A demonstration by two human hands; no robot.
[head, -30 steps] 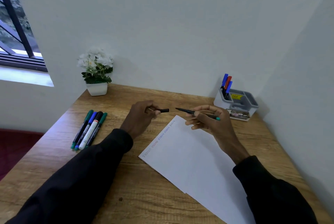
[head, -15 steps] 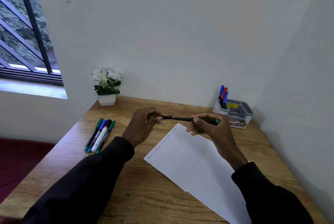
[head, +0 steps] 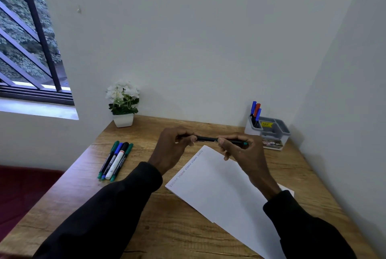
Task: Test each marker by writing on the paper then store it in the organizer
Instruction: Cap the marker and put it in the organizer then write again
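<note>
Holding a slim black marker [head: 206,139] level above the far corner of the smooth white paper [head: 219,191], long axis left to right, green tail toward the right. Pinched at its left end by the curled left hand [head: 175,148], at its right by the curled right hand [head: 244,154]. Beyond, at the far right corner of the wood-grain bench [head: 167,227], a boxy grey plastic organizer [head: 273,131].
</note>
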